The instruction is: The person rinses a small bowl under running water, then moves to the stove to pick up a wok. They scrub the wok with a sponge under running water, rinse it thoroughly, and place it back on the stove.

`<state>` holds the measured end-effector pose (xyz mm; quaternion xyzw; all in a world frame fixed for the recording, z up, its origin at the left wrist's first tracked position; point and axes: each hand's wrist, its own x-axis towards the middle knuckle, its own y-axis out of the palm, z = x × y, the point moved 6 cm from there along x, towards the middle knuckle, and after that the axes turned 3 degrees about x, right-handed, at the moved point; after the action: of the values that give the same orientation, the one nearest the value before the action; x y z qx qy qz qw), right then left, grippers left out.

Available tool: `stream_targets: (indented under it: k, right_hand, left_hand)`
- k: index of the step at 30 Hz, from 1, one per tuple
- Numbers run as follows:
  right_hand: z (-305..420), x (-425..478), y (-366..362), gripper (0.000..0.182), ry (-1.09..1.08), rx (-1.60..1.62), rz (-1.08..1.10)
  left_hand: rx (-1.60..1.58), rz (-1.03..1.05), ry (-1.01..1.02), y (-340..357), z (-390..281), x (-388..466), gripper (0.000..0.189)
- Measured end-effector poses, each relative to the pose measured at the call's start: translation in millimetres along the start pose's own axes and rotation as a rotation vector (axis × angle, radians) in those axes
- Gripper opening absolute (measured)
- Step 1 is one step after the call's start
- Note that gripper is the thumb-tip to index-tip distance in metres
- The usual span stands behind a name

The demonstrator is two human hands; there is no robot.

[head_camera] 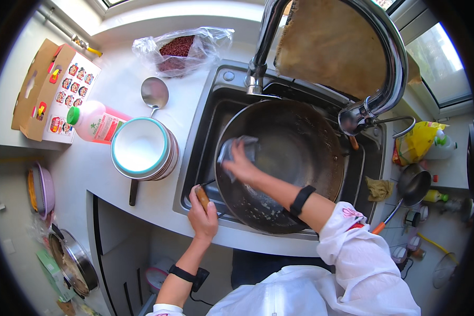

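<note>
A large dark wok (pixel 296 146) rests in the stainless steel sink (pixel 199 118), wet inside, with pale flecks on its near wall. My left hand (pixel 204 217) grips the wok's wooden side handle (pixel 202 197) at the sink's left front edge. Inside the wok, my right hand (pixel 243 166) presses a greyish, partly see-through cloth or pad (pixel 249 146) against the left wall. Motion blurs the fingers and the cloth, so its exact material cannot be told. Part of the wok's near side is hidden under my right forearm.
Left of the sink stand stacked bowls (pixel 140 146), a ladle (pixel 155 93), a pink detergent bottle (pixel 98 122) and a cardboard box (pixel 59 93). Behind lies a plastic bag of red beans (pixel 177 47). A chrome faucet (pixel 397 47) arches over the wok. A crumpled rag (pixel 379 189) lies at right.
</note>
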<state>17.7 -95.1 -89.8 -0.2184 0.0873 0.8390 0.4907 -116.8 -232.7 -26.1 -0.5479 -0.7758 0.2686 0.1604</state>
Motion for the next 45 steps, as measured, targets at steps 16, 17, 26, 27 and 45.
stream_targets:
  k: [16,17,26,27,45]
  right_hand:
    - [-16.3,15.5,-17.0,0.040,-0.087,-0.248,-0.225]
    - [-32.1,42.2,-39.5,0.035,-0.072,-0.075,-0.388]
    - [-21.3,-41.8,8.5,0.053,-0.109,-0.442,0.185]
    - [-15.1,-15.1,-0.6,0.056,-0.211,-0.478,0.007]
    - [-34.7,10.1,-30.3,0.077,-0.103,-0.524,-0.120]
  left_hand:
    - [-0.043,-0.002,0.020,0.8,-4.6,-0.1,0.049]
    - [-0.018,-0.022,0.081,4.3,-6.4,2.1,0.047]
    - [-0.084,0.002,-0.035,-0.7,1.5,-3.4,0.051]
    - [-0.098,0.022,-0.034,1.1,-1.9,-2.6,0.051]
    - [-0.071,-0.003,-0.029,3.7,-1.5,-0.7,0.049]
